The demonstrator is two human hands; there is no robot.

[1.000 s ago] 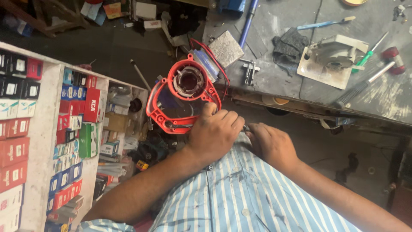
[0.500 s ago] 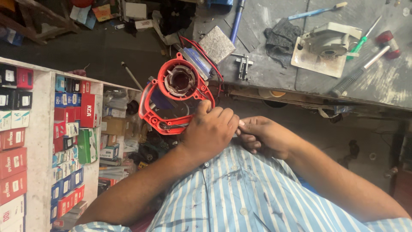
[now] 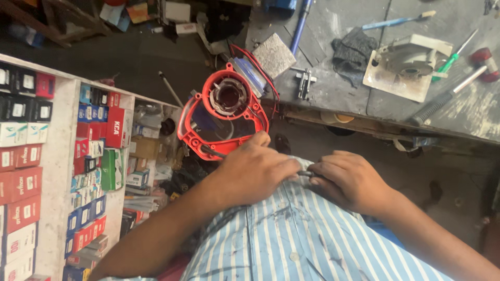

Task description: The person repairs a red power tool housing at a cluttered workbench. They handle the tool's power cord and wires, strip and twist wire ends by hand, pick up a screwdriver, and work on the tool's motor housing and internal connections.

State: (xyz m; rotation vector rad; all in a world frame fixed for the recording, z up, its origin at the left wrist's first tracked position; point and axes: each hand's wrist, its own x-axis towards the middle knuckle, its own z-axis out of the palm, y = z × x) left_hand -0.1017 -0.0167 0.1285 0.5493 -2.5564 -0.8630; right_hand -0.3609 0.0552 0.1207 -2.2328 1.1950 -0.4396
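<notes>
Much of the work is hidden. The left hand (image 3: 255, 174) covers the near rim of the red power-tool housing (image 3: 221, 112), so where fingers meet plastic cannot be seen. A thin dark cable (image 3: 306, 173) shows only as a short stretch between the two hands; both of its ends vanish under fingers. The right hand (image 3: 348, 179) curls over its end of that cable, and what lies under its palm cannot be made out. The striped shirt (image 3: 307, 239) fills the bottom of the view and cuts off both forearms.

The housing sits just off the near edge of the tabletop (image 3: 338, 88), held over the gap above the lap, its round opening facing up, with red and black wires (image 3: 260, 73) running back onto the tabletop. To the left stands a shelf of small boxes (image 3: 47, 171), close beside the left forearm. On the tabletop, well apart from the hands, lie a metal circular-saw base (image 3: 406, 65), a green screwdriver (image 3: 455, 52) and a hammer (image 3: 453, 91). Open room lies mainly between housing and tabletop edge.

The left hand lies knuckles up, its grip closed on the housing rim and the cable. The right hand is turned inward, knuckles up, its grip narrow, pinching the cable.
</notes>
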